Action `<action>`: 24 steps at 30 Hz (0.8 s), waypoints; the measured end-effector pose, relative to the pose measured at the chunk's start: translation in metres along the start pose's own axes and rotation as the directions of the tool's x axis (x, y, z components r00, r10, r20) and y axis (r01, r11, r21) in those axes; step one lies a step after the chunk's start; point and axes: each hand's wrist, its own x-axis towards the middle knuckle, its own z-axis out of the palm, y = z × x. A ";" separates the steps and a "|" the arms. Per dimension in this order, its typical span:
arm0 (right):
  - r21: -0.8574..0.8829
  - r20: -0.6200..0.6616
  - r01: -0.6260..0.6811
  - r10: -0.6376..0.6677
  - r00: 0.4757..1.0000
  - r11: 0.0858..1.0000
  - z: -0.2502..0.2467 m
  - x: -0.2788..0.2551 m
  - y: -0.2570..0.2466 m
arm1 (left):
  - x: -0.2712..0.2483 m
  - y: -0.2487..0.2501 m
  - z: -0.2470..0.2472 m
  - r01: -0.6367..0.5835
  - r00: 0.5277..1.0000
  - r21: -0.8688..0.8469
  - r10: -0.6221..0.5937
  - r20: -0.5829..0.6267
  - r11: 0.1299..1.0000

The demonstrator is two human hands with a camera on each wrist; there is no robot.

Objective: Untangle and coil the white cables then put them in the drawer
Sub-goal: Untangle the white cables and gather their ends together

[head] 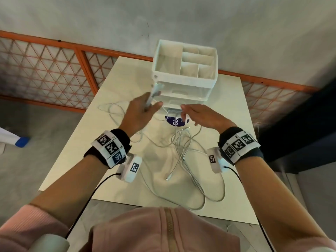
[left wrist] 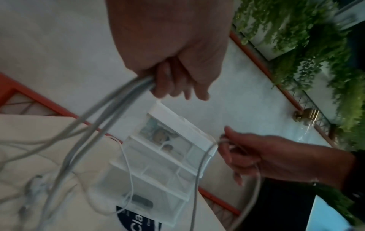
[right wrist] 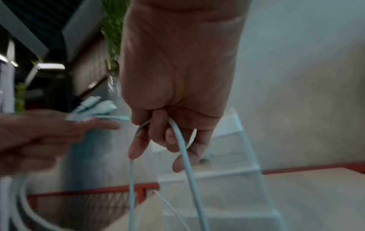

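The white cables (head: 183,151) lie mostly in a loose tangle on the near half of the table (head: 236,124), their loops sprawling from the near edge up toward the middle, one free plug end resting near the centre. From that heap several strands rise to the two raised hands. The left hand (head: 140,113) has its fingers (left wrist: 168,81) curled round a bunch of strands, with the connector ends sticking up and away past the thumb. The right hand (head: 200,115), just to the right and level with it, has its fingers (right wrist: 171,137) hooked round one cable that runs in a short slack span across to the left hand. So the held cable's long axis runs left to right between the hands, while its length trails down and toward the near edge, into the tangle; the right hand is the nearer one to the loose loops. My judgement is that untangling is barely under way and no coil is formed yet.

Just beyond the hands stands the white drawer unit (head: 185,77), its open-topped compartments above and its translucent drawers (head: 187,93) facing the person; whether any drawer is pulled out I cannot tell. On the table at its foot is a dark blue round sticker (head: 176,121) on which only the letters "Cla" can be read.
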 end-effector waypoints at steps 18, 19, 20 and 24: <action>-0.046 0.100 -0.301 0.305 0.947 0.952 0.054 0.021 0.085 | 0.008 -0.018 -0.030 0.088 0.825 -0.040 -0.095 -0.557 0.995; 0.018 0.018 -0.328 0.327 0.945 0.945 0.056 0.021 0.088 | 0.006 -0.019 -0.029 0.091 0.825 -0.030 -0.092 -0.558 0.995; 0.056 -0.081 -0.342 0.346 0.935 0.938 0.058 0.023 0.090 | 0.004 -0.019 -0.029 0.097 0.824 -0.022 -0.093 -0.559 0.995; 0.058 -0.400 -0.308 0.305 0.864 0.950 0.050 0.041 0.093 | -0.002 -0.021 -0.026 0.142 0.834 0.012 -0.114 -0.541 0.990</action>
